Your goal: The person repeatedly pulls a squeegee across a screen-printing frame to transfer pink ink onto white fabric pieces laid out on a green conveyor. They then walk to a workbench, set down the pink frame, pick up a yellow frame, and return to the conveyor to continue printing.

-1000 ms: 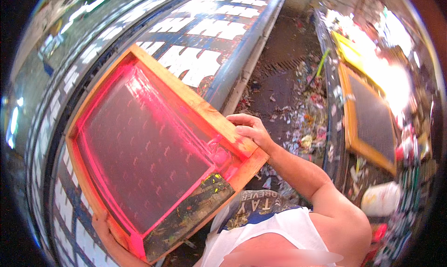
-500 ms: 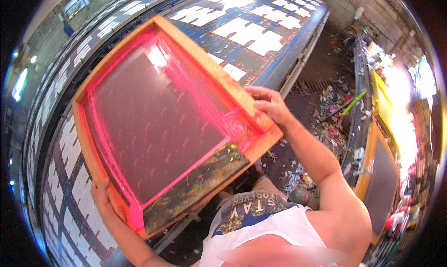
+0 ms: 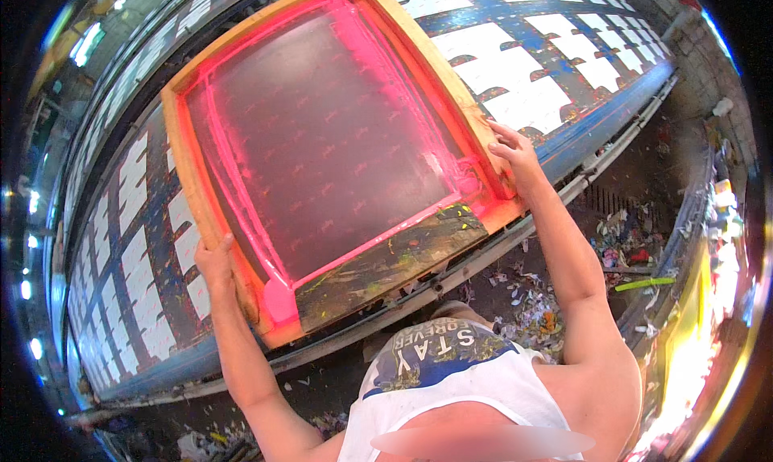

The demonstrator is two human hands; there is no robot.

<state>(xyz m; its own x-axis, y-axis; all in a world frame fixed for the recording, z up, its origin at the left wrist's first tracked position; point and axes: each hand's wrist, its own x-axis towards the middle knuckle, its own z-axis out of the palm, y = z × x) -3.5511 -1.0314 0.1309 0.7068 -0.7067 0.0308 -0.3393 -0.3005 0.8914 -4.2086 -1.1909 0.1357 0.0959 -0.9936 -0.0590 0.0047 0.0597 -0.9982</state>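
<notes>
A wooden screen frame (image 3: pixel 314 124) with dark mesh, bright pink ink around its inner border and a paint-stained dark strip (image 3: pixel 386 261) along its near end is held over a long printing table (image 3: pixel 564 136). My left hand (image 3: pixel 216 265) grips the frame's left rail near the lower corner, fingers wrapped on the wood. My right hand (image 3: pixel 515 156) holds the right rail higher up, fingers curled at its edge. White cut fabric pieces (image 3: pixel 503 83) lie in rows on the table on both sides of the frame; those under it are hidden.
A metal rail (image 3: pixel 600 160) runs along the table's near edge. Below, scraps and litter (image 3: pixel 531 317) cover the dark floor beside a green strip (image 3: pixel 644 283). A narrow ledge with glaring, cluttered objects curves along the far right. A block wall (image 3: pixel 717 75) stands at the upper right.
My view has swung left to face the table, which now spans the picture. The frame, still in both hands, has moved higher in view over the table; the litter and ledge have slid right.
</notes>
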